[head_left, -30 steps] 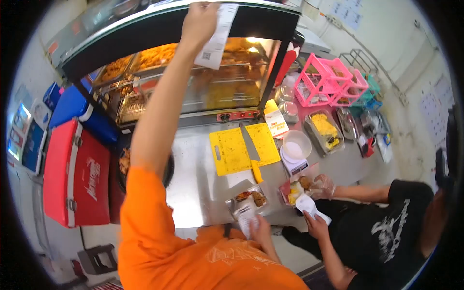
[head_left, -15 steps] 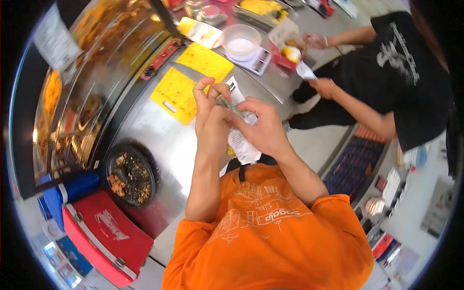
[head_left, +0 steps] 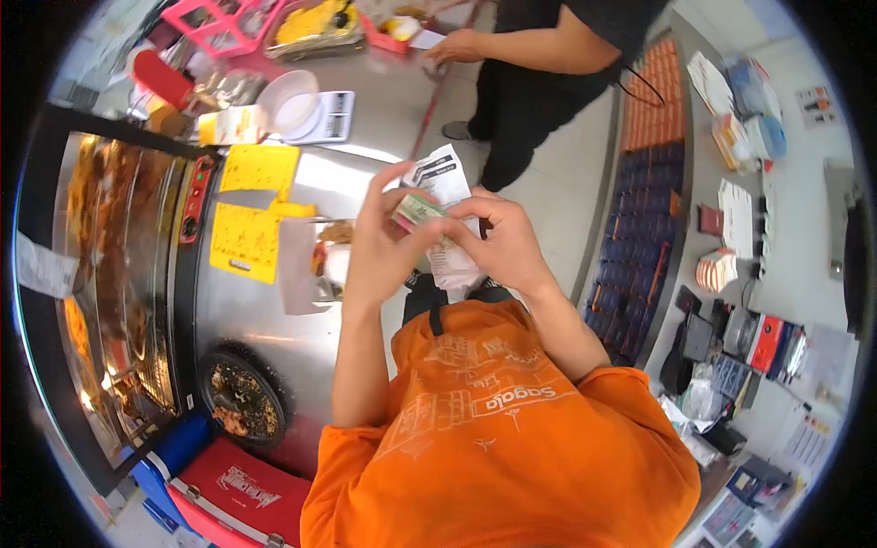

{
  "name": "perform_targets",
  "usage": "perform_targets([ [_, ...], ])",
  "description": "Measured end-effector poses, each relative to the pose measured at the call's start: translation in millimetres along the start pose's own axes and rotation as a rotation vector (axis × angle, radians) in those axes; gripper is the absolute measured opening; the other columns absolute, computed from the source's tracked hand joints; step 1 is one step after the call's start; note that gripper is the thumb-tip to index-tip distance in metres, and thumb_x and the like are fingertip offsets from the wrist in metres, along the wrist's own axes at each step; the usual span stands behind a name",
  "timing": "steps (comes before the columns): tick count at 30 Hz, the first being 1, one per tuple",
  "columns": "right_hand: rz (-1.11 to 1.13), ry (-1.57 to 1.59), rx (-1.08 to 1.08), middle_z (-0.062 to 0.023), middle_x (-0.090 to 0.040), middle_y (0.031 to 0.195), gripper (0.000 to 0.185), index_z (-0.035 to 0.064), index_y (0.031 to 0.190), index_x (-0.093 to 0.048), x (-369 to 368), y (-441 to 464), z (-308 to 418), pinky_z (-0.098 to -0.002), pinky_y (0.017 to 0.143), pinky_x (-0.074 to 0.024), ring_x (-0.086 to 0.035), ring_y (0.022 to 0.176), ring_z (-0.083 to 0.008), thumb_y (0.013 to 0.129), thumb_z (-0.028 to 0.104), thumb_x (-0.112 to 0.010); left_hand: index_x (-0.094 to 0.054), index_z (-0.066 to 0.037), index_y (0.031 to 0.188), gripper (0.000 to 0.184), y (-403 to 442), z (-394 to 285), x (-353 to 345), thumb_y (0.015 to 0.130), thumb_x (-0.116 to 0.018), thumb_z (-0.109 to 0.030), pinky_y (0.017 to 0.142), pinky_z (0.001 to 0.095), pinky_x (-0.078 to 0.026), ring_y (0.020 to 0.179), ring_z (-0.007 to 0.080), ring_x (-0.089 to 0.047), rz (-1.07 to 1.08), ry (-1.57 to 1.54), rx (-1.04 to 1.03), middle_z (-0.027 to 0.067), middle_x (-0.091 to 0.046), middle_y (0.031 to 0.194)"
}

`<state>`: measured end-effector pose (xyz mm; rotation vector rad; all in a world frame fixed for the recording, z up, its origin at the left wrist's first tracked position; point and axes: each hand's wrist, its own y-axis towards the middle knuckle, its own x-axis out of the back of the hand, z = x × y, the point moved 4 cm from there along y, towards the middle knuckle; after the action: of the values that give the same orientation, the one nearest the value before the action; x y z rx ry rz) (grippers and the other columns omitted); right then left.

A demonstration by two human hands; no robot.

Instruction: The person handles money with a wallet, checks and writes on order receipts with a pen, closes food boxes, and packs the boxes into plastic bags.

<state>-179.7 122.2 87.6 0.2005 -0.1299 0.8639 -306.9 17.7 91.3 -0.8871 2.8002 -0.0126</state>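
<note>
In front of my orange shirt, my left hand [head_left: 388, 233] pinches a small green and white packet [head_left: 418, 211] between its fingers. My right hand [head_left: 498, 239] is closed on the printed receipt [head_left: 443, 178], its fingertips close to the packet. The receipt runs behind both hands and hangs below them. Left of my left hand, an open box of food [head_left: 306, 265] sits on the steel counter [head_left: 315, 352]. Beyond it lies a yellow cutting board [head_left: 245, 239], with a yellow knife handle [head_left: 292, 210] across it.
A heated display case [head_left: 128, 274] stands at the left, above a red cooler [head_left: 242, 484]. A round black pan [head_left: 242, 395] holds food scraps. A scale [head_left: 329, 119] carries a plastic bowl [head_left: 290, 99]. A co-worker's arm [head_left: 539, 47] reaches in at the top.
From raised at the display case, my left hand has come down beside my right at the receipt. The view has turned right, and a slip now hangs on the case.
</note>
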Motion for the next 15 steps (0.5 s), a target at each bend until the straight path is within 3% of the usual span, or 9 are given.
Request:
perform_targets([
  [2, -0.097, -0.005, -0.039, -0.0027, -0.063, 0.079, 0.013, 0.0004, 0.091, -0.072, 46, -23, -4, -0.025, 0.056, -0.0381, -0.05, 0.063, -0.0084, 0.088, 0.012, -0.073, -0.049, -0.007, 0.134, 0.053, 4, 8, -55, 0.086, -0.07, 0.0, 0.085, 0.0259, -0.049, 0.096, 0.0108, -0.061, 0.107, 0.325, -0.067, 0.0092, -0.068, 0.101],
  [3, -0.17, 0.009, -0.062, -0.0025, -0.064, 0.08, 0.013, -0.0002, 0.091, -0.072, 72, -37, -12, -0.0246, 0.056, -0.0381, -0.05, 0.063, -0.0079, 0.088, 0.012, -0.072, -0.053, -0.006, 0.127, 0.047, 4, 8, -81, 0.084, -0.071, 0.002, 0.082, 0.0257, -0.048, 0.094, 0.0107, -0.061, 0.119, 0.108, 0.124, 0.0073, -0.068, 0.1],
  [6, -0.428, 0.131, -0.141, -0.0009, -0.064, 0.081, 0.013, -0.0014, 0.09, -0.071, 155, -83, -37, -0.0233, 0.055, -0.0372, -0.048, 0.064, -0.0059, 0.09, 0.011, -0.071, -0.057, -0.003, 0.121, 0.042, 3, 47, -126, 0.082, -0.069, 0.006, 0.078, 0.0238, -0.049, 0.091, 0.0096, -0.062, 0.262, 0.166, 0.182, 0.006, -0.068, 0.099],
  [7, -0.52, 0.184, -0.17, -0.0003, -0.065, 0.081, 0.013, -0.0017, 0.09, -0.071, 183, -102, -43, -0.0228, 0.055, -0.0367, -0.048, 0.064, -0.0051, 0.09, 0.011, -0.071, -0.06, -0.001, 0.116, 0.037, 4, 59, -142, 0.082, -0.066, 0.01, 0.074, 0.022, -0.049, 0.088, 0.0081, -0.061, 0.314, 0.266, 0.085, 0.0056, -0.068, 0.099],
  [8, -0.546, 0.176, -0.159, 0.0005, -0.065, 0.081, 0.013, -0.0017, 0.09, -0.071, 209, -118, -43, -0.0222, 0.055, -0.036, -0.047, 0.063, -0.0044, 0.09, 0.011, -0.071, -0.062, 0.001, 0.115, 0.033, 3, 72, -153, 0.083, -0.063, 0.011, 0.076, 0.021, -0.048, 0.088, 0.0073, -0.061, 0.354, 0.194, 0.223, 0.0052, -0.068, 0.102],
  [10, -0.6, 0.16, -0.144, 0.002, -0.064, 0.081, 0.013, -0.0016, 0.089, -0.071, 254, -151, -39, -0.0211, 0.054, -0.0344, -0.045, 0.063, -0.0029, 0.091, 0.011, -0.07, -0.061, 0.0, 0.12, 0.035, 12, 99, -182, 0.086, -0.063, 0.008, 0.08, 0.0223, -0.049, 0.092, 0.0088, -0.062, 0.557, 0.286, 0.281, 0.0056, -0.067, 0.107],
  [14, -0.561, 0.037, -0.204, 0.002, -0.064, 0.078, 0.012, -0.0004, 0.09, -0.072, 315, -199, -48, -0.0209, 0.053, -0.0346, -0.047, 0.063, -0.0025, 0.09, 0.011, -0.071, -0.061, 0.003, 0.122, 0.033, 3, 80, -309, 0.09, -0.066, -0.003, 0.082, 0.024, -0.051, 0.098, 0.0099, -0.061, 0.88, 0.038, 0.235, 0.0059, -0.066, 0.111],
  [15, -0.556, -0.045, -0.254, 0.0021, -0.064, 0.074, 0.011, 0.0007, 0.09, -0.072, 329, -208, -44, -0.0215, 0.053, -0.035, -0.046, 0.061, -0.003, 0.089, 0.012, -0.072, -0.062, 0.004, 0.118, 0.03, -1, 78, -340, 0.091, -0.068, -0.008, 0.084, 0.0266, -0.051, 0.097, 0.0115, -0.062, 0.936, 0.139, 0.293, 0.0061, -0.067, 0.106],
])
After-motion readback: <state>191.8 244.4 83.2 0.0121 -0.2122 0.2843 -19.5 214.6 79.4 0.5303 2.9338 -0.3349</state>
